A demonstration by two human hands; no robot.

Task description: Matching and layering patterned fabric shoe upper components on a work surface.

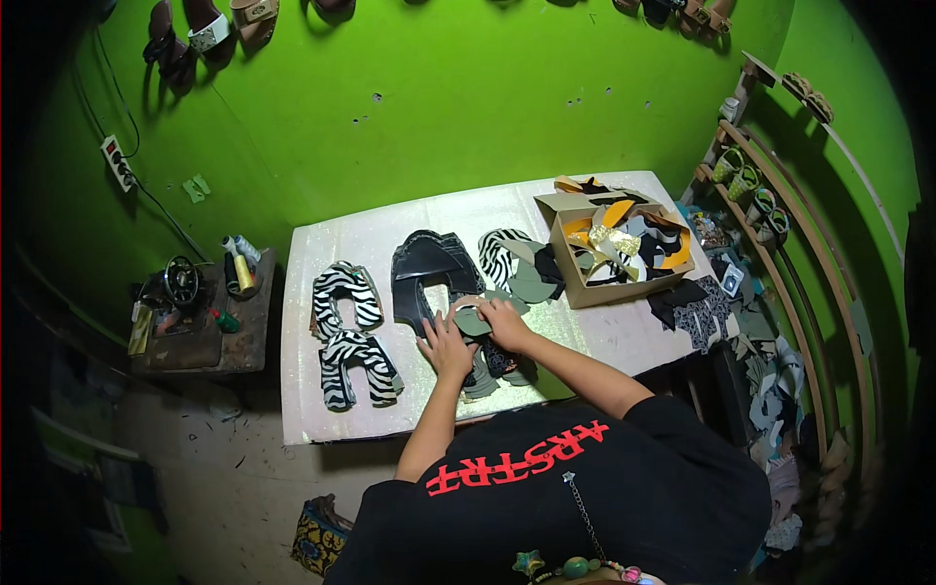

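My left hand rests on the table by the lower end of a stack of black U-shaped cut pieces, its fingers spread. My right hand has its fingers bent over an olive-green cut piece and seems to grip its edge. A curved tan piece shows just beyond the fingertips. Below the hands lie layered dark and olive pieces, partly covered by my hands. To the left stand two zebra-striped U-shaped stacks, one nearer than the other. Zebra pieces and olive scraps lie beyond my right hand.
A cardboard box full of scraps stands at the table's far right, with patterned scraps beside it. Left is a small wooden table with a sewing machine and thread cones. Sandals hang on the wall; racks line the right.
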